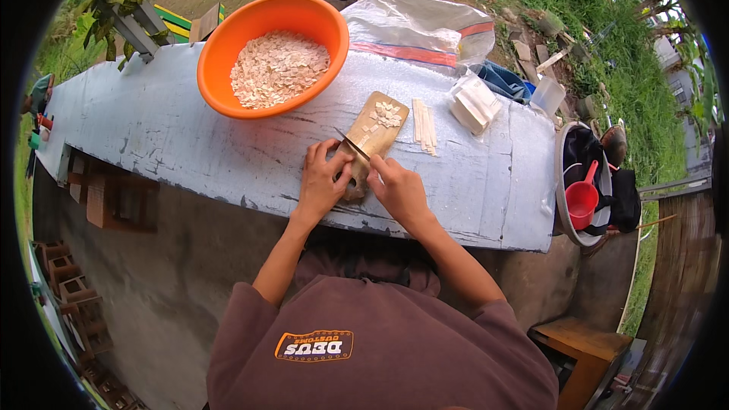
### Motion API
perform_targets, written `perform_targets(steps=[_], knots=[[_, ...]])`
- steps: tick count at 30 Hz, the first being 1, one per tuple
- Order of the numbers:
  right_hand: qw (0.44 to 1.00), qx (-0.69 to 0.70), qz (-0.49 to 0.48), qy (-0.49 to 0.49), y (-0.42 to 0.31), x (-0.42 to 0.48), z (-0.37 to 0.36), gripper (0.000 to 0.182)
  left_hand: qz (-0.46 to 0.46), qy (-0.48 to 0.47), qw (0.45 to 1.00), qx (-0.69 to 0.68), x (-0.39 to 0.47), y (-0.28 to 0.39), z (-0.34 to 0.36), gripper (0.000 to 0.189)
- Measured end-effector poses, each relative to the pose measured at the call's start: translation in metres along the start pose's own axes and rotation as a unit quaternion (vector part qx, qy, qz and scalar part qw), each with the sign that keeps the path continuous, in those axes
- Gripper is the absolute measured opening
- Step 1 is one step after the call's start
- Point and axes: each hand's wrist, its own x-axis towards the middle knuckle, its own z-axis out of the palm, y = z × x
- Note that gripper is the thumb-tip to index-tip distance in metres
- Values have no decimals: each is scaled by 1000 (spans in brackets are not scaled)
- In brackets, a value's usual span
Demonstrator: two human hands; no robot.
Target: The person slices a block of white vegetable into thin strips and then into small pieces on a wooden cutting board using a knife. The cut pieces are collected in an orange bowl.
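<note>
A wooden cutting board lies slanted before me, with small pale flat pieces heaped at its far end. My right hand holds a knife, whose blade crosses the board and points up and left. At the board's left edge is my left hand, its fingers bent near the blade; whether they pin a strip is hidden. Several long pale strips lie side by side to the right of the board. Beyond it to the left, an orange plastic basin holds a large heap of similar small pieces.
A plastic-wrapped pale stack, blue cloth and clear container sit at right on the metal-covered table. Behind lies a translucent sack. A tub with a red dipper stands past the right edge.
</note>
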Motion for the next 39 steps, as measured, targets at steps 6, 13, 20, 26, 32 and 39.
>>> perform_targets(steps=[6, 13, 20, 26, 32, 39], knots=[[998, -26, 33, -48, -23, -14, -37, 18, -12, 10, 1000, -16, 0, 1, -1, 14], [999, 1, -19, 50, -5, -7, 21, 17, -13, 28, 1000, 6, -1, 0, 1, 12], [998, -6, 37, -46, -19, -8, -25, 20, -32, 47, 998, -20, -3, -4, 4, 13], [999, 24, 11, 21, -13, -24, 11, 19, -33, 49, 998, -24, -2, -1, 2, 12], [999, 32, 4, 22, -18, 2, 16, 16, -33, 59, 998, -16, -6, -3, 1, 12], [998, 30, 43, -18, -24, -23, -16, 14, -41, 58, 997, -43, -6, -3, 1, 13]])
